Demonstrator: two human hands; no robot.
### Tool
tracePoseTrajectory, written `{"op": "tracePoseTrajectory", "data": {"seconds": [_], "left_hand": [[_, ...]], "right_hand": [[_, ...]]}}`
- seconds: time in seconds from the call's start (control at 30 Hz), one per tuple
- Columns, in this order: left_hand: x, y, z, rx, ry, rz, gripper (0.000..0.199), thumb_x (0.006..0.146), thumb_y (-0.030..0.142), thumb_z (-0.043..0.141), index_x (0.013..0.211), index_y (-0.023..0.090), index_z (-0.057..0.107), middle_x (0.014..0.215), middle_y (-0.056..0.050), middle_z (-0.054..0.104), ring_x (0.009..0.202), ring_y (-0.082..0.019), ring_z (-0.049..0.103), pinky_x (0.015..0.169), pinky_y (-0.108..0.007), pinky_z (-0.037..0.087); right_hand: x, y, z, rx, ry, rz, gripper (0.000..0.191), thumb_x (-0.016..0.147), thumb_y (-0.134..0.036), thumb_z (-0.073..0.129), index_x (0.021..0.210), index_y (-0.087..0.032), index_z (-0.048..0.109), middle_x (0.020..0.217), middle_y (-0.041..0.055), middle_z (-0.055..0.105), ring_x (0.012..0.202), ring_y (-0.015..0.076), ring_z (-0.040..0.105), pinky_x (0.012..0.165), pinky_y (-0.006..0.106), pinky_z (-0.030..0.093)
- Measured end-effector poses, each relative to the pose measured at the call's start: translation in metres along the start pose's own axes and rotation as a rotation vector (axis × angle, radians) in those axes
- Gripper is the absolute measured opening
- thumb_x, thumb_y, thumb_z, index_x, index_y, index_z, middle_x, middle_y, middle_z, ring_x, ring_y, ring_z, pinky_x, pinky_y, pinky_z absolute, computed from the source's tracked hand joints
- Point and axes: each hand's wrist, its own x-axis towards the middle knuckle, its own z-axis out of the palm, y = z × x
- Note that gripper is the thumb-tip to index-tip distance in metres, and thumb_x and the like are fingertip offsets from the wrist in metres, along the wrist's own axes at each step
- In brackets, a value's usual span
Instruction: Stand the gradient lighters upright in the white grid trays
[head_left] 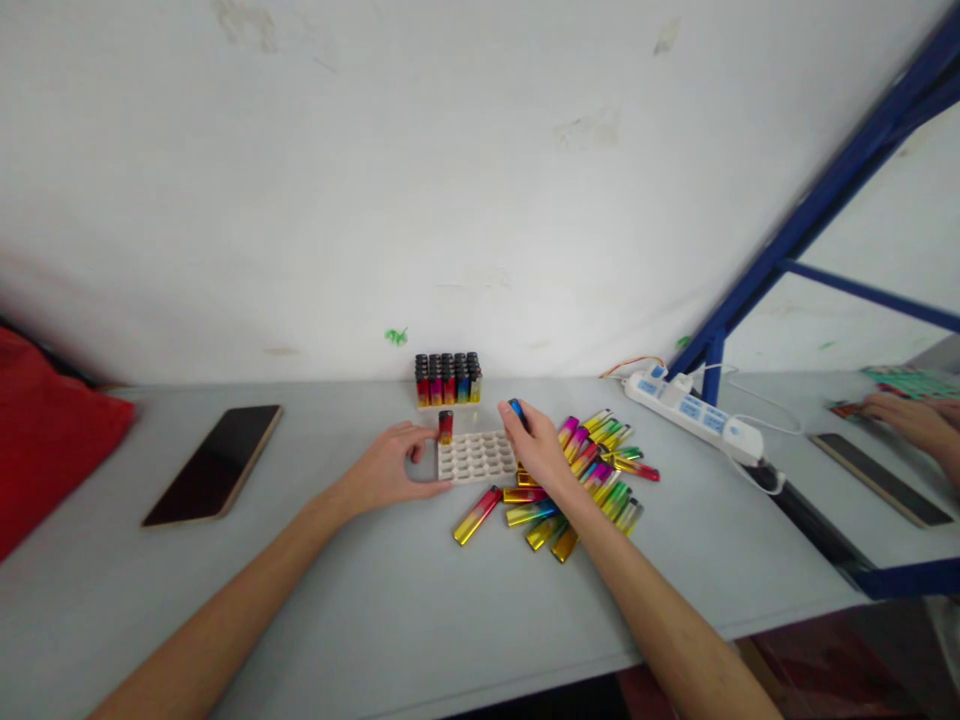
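This looks like a small workshop. A long grey table (pixel 360 610) runs under my grip, up against a scuffed white wall (pixel 450 210). A loose heap of lighters (pixel 592 465) lies by my right hand (pixel 517 412), a holed tray (pixel 480 460) sits between it and my left hand (pixel 409 462), and rows of upright lighters (pixel 448 382) stand just beyond. Further right of my grip are a power strip (pixel 679 405), a blue metal frame (pixel 814 215) and, past that, another person's hand (pixel 909 420) over a similar grey surface (pixel 825 410).
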Motion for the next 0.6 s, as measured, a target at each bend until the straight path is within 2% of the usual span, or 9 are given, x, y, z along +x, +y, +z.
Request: {"op": "tracePoseTrajectory", "data": {"seconds": [0.1, 0.2, 0.3, 0.47, 0.6], "left_hand": [[-0.001, 0.001, 0.001, 0.0, 0.024, 0.001, 0.059, 0.079, 0.068, 0.087, 0.113, 0.021, 0.074, 0.084, 0.001, 0.066, 0.078, -0.023, 0.062, 0.078, -0.034, 0.049], [-0.001, 0.001, 0.002, 0.009, 0.033, 0.018, 0.058, 0.079, 0.068, 0.087, 0.111, 0.022, 0.073, 0.087, -0.001, 0.067, 0.08, -0.023, 0.063, 0.079, -0.035, 0.05], [-0.001, 0.001, 0.002, 0.025, 0.025, 0.032, 0.055, 0.08, 0.067, 0.087, 0.108, 0.022, 0.073, 0.087, -0.001, 0.067, 0.081, -0.024, 0.064, 0.08, -0.035, 0.05], [-0.001, 0.001, 0.002, 0.019, 0.021, 0.027, 0.054, 0.078, 0.065, 0.09, 0.106, 0.022, 0.074, 0.088, -0.001, 0.066, 0.081, -0.024, 0.064, 0.079, -0.036, 0.05], [-0.001, 0.002, 0.002, -0.004, 0.012, 0.019, 0.057, 0.078, 0.065, 0.091, 0.11, 0.021, 0.077, 0.088, -0.002, 0.066, 0.083, -0.025, 0.065, 0.08, -0.036, 0.051]], "right_hand": [[-0.004, -0.007, 0.002, -0.025, 0.032, 0.047, 0.059, 0.101, -0.076, 0.049, 0.066, -0.027, 0.042, 0.062, -0.0047, 0.043, 0.064, 0.0162, 0.043, 0.063, 0.031, 0.032], [-0.007, -0.009, 0.006, -0.068, 0.053, 0.075, 0.05, 0.096, -0.066, 0.048, 0.064, -0.028, 0.038, 0.06, -0.0044, 0.04, 0.064, 0.0161, 0.041, 0.062, 0.031, 0.027], [-0.009, -0.01, 0.01, -0.077, 0.05, 0.062, 0.044, 0.096, -0.06, 0.047, 0.066, -0.029, 0.038, 0.06, -0.0041, 0.042, 0.065, 0.0165, 0.043, 0.061, 0.031, 0.027], [-0.013, -0.012, 0.01, -0.067, -0.03, -0.024, 0.045, 0.107, -0.064, 0.048, 0.081, -0.028, 0.048, 0.07, -0.0036, 0.055, 0.07, 0.0187, 0.053, 0.067, 0.03, 0.039], [-0.014, -0.012, 0.008, -0.152, -0.112, -0.217, 0.036, 0.116, -0.053, 0.043, 0.096, -0.027, 0.056, 0.093, 0.0051, 0.069, 0.09, 0.0238, 0.066, 0.083, 0.035, 0.053]]}}
